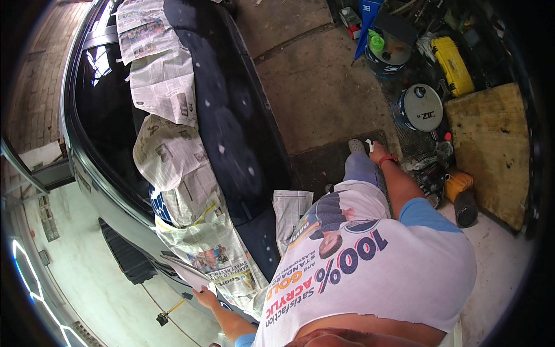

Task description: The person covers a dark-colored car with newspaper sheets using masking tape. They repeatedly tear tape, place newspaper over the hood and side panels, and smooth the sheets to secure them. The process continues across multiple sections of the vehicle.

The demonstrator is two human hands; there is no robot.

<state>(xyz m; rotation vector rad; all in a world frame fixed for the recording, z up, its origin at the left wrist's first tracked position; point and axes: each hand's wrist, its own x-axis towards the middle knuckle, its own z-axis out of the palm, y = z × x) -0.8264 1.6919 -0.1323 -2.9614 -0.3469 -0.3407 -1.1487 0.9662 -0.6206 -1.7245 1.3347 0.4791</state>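
Observation:
Along my left side stands a dark car (231, 115) whose side panel is dull and marked with pale spots. Newspaper sheets (165, 81) cover the edge between its windows and that panel. My left hand (207, 297) is at the rear of the car, with its fingers closed at the edge of a pale flat sheet (189, 276). Low beside my leg, my right hand (378, 152) is closed round a small white object (369, 144) whose kind I cannot make out. A red band circles that wrist. Another newspaper piece (292, 208) hangs beside the panel, near my shirt.
On the right stand a white-lidded drum (422, 107) and a darker drum (390, 52) with a green item on top. Beyond them lie a yellow case (452, 66), a worn wooden board (491, 156) and an orange-and-black object (459, 188). Concrete floor (324, 87) runs alongside the car.

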